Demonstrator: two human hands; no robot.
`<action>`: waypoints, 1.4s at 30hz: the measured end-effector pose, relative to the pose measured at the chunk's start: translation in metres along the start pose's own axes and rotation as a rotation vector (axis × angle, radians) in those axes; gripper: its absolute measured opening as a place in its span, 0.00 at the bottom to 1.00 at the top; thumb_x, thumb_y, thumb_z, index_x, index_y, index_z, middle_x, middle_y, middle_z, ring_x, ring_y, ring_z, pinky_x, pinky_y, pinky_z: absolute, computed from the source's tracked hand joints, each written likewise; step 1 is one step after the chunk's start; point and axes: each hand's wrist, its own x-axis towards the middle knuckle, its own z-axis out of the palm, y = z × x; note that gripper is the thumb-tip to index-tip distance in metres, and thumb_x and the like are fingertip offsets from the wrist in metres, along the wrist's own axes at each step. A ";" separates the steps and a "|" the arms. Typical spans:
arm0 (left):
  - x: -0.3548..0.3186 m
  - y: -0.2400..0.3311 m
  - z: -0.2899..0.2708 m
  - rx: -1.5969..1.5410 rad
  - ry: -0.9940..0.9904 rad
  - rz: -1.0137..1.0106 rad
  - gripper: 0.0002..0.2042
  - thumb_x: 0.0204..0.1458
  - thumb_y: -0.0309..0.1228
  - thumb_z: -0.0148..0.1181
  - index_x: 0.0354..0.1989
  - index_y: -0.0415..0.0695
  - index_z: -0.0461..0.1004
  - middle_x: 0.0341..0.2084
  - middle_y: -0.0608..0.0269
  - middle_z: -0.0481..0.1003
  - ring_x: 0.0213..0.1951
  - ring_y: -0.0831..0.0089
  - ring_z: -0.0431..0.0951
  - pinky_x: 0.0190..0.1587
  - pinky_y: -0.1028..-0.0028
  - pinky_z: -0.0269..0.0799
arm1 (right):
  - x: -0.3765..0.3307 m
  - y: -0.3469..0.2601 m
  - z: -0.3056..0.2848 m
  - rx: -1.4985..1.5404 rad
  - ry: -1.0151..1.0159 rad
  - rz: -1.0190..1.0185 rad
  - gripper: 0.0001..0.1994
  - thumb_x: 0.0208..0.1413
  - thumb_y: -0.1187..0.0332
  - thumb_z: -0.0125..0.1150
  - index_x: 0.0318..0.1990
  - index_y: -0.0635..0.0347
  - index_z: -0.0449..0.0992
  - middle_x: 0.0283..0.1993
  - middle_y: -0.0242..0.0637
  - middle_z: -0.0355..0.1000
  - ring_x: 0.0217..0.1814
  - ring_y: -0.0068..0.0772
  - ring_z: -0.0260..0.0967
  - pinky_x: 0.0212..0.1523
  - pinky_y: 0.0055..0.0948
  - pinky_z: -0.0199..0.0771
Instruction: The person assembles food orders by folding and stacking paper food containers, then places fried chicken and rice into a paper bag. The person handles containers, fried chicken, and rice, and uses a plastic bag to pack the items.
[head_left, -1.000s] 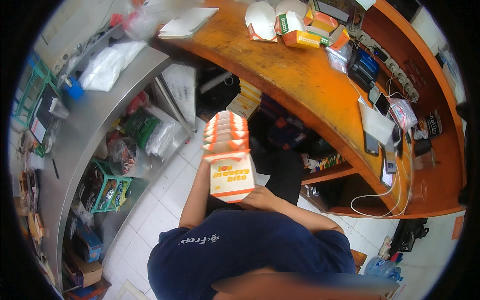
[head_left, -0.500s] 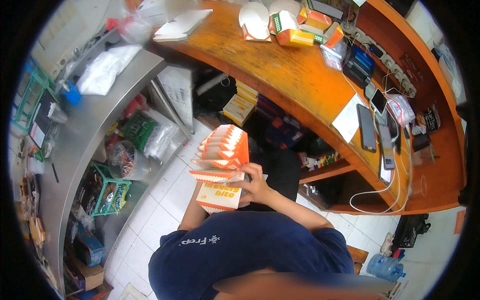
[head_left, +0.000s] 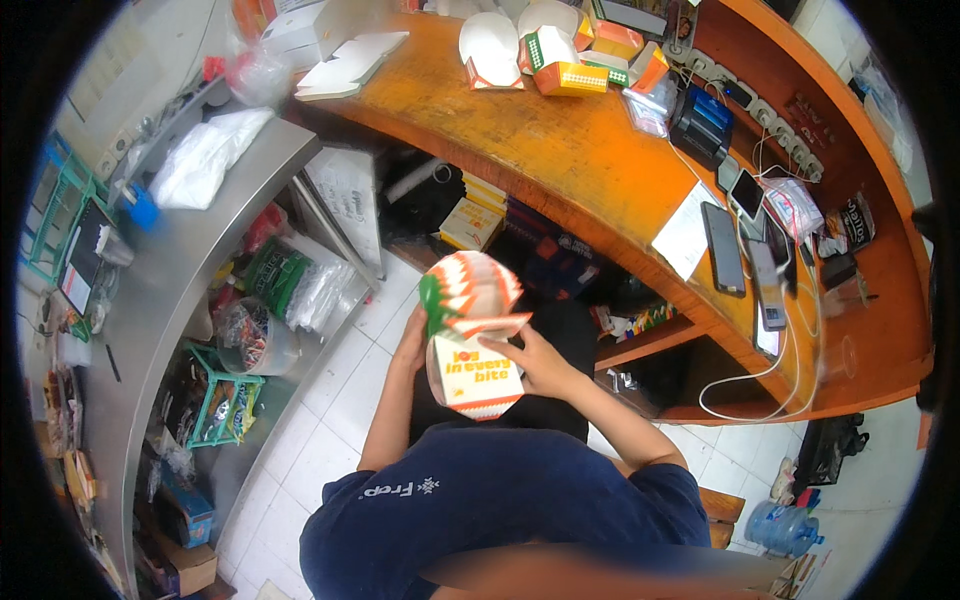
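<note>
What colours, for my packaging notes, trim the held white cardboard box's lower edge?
Orange and white trim; head view.

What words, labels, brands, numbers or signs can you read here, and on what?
I can't copy wording, but:
White and orange cardboard box stack held by left hand and right hand: legible red and yellow lettering.
Navy fabric shirt: legible white lettering, snowflake sign.
Black glossy packet: white lettering.
Green plastic packet, white upright panel: marks too blurred.

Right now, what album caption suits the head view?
Left hand and right hand hold stacked white-and-orange cardboard boxes.
</note>
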 end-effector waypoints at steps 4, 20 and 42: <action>-0.003 0.002 -0.006 -0.267 0.000 -0.147 0.32 0.57 0.47 0.58 0.65 0.39 0.59 0.59 0.53 0.67 0.59 0.62 0.69 0.61 0.64 0.66 | 0.005 -0.028 -0.016 0.078 0.065 -0.082 0.30 0.37 0.67 0.74 0.53 0.49 0.73 0.59 0.46 0.61 0.55 0.48 0.68 0.52 0.37 0.71; -0.019 -0.003 0.029 0.253 -0.132 0.158 0.29 0.59 0.41 0.54 0.65 0.39 0.57 0.57 0.53 0.68 0.56 0.61 0.72 0.57 0.61 0.72 | 0.029 -0.033 -0.010 0.962 0.383 0.414 0.40 0.44 0.69 0.74 0.63 0.59 0.54 0.61 0.43 0.55 0.63 0.27 0.57 0.50 0.23 0.72; -0.056 0.041 0.053 0.338 0.094 -0.238 0.32 0.49 0.40 0.66 0.58 0.33 0.63 0.49 0.51 0.73 0.51 0.67 0.74 0.48 0.70 0.73 | 0.080 -0.002 0.020 1.069 0.400 0.601 0.21 0.63 0.58 0.57 0.57 0.62 0.64 0.40 0.39 0.75 0.41 0.21 0.73 0.40 0.22 0.73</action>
